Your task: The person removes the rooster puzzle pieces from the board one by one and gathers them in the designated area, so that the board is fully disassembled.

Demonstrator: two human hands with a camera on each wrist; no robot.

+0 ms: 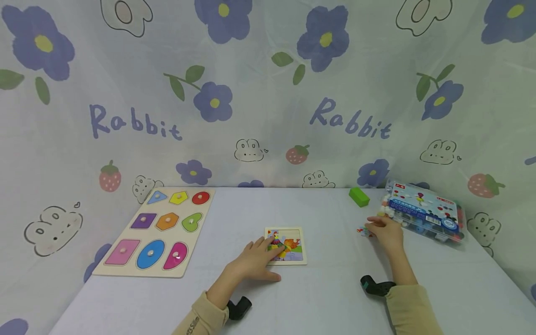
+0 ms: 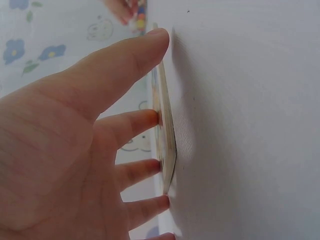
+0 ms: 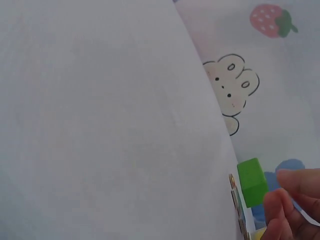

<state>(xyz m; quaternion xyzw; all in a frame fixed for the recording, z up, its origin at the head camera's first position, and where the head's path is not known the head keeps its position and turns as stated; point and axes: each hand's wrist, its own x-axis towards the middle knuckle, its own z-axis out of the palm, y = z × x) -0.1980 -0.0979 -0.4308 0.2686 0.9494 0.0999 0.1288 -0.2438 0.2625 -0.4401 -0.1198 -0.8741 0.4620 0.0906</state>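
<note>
My left hand (image 1: 253, 260) rests with spread fingers on a small framed picture puzzle (image 1: 298, 260), its thumb on the near side. In the left wrist view the fingertips touch the board's edge (image 2: 167, 125), and the thumb lies beside it. Over to the right, my right hand (image 1: 387, 232) hovers by a few small colourful puzzle pieces (image 1: 362, 231) lying on the table. The right wrist view shows the pieces (image 3: 236, 205) seen edge-on, apart from the thumb and bent fingers (image 3: 277, 207); nothing shows between them.
A wooden shape board (image 1: 184, 242) with knobbed pieces lies on the left. A green block (image 1: 359, 197) stands at the back right, beside a clear plastic case (image 1: 427, 211) with a printed label. A patterned curtain (image 1: 268, 93) hangs behind the white table (image 1: 326, 298).
</note>
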